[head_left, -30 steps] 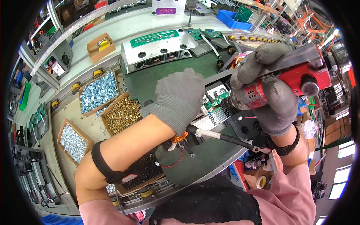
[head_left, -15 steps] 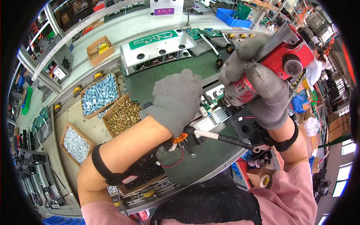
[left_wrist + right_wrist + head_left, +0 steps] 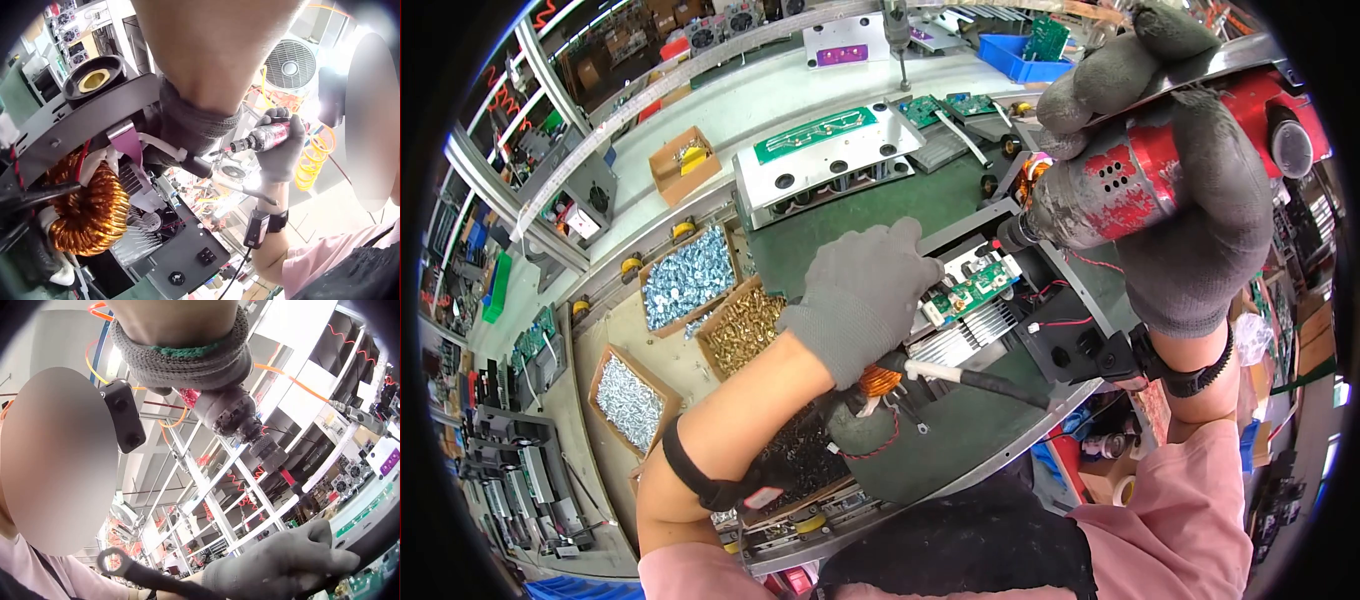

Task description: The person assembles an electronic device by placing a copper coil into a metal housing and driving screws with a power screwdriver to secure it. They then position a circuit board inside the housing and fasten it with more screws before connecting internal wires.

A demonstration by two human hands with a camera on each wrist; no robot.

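My gloved left hand (image 3: pixel 860 295) grips the near-left end of a dark metal casing (image 3: pixel 1060 345); its fingertips are partly hidden. Inside the casing lie a green circuit board (image 3: pixel 980 290) and a finned heat sink (image 3: pixel 975 340). A copper-wound coil (image 3: pixel 94 209) sits by the left wrist, and a black-and-white cable (image 3: pixel 970 378) sticks out below that hand. My gloved right hand (image 3: pixel 1210 250) holds a red power screwdriver (image 3: pixel 1135 180), fingers wrapped round its body. In the right wrist view its bit (image 3: pixel 290 479) points down, apart from the left hand.
Open boxes of blue-silver screws (image 3: pixel 690 275), brass screws (image 3: pixel 745 330) and silver screws (image 3: pixel 630 400) stand left. Behind the casing is a white panel assembly (image 3: pixel 830 160) with a green board. A blue bin (image 3: pixel 1020 62) stands at the back, and a hanging driver (image 3: pixel 897 40) is nearby.
The right hand has lifted the screwdriver up and to the right, off the circuit board area, uncovering more of the board and casing. The left hand stays at the casing's end.
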